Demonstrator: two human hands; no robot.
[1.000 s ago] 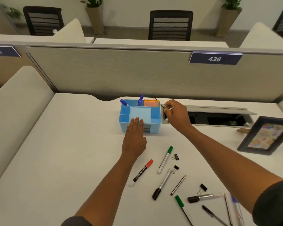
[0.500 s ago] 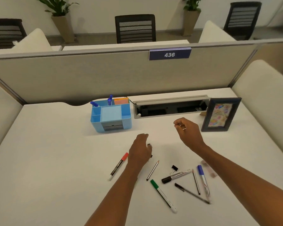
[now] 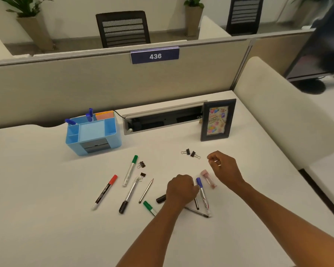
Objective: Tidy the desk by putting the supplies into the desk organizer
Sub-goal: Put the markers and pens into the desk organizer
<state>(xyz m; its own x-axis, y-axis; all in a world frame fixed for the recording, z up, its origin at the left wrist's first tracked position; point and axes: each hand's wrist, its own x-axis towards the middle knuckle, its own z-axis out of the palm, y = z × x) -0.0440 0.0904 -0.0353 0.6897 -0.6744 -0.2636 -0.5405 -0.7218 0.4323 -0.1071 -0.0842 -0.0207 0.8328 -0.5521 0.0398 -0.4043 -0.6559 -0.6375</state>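
The blue desk organizer [image 3: 112, 130] stands at the back left with two blue markers [image 3: 89, 114] and sticky notes [image 3: 104, 114] in it. Loose on the desk lie a green marker [image 3: 130, 170], a red marker [image 3: 104, 191], a black-capped pen [image 3: 128, 195], a pencil [image 3: 146, 190], a blue marker [image 3: 201, 191] and several binder clips [image 3: 190, 153]. My left hand [image 3: 181, 189] is curled down over a black-capped marker [image 3: 161, 199]. My right hand [image 3: 225, 168] hovers right of the clips and pinches a small metal clip [image 3: 217, 162].
A picture frame [image 3: 217, 120] stands at the back right beside an open cable tray [image 3: 162, 120]. A pink item [image 3: 208, 178], a second green marker [image 3: 149, 207] and a thin black pen [image 3: 197, 211] lie near my hands. Partition walls bound the desk behind and to the right.
Both hands have left the organizer and come back to the loose supplies. My left hand has moved right onto the black-capped marker. My right hand still pinches the small clip.
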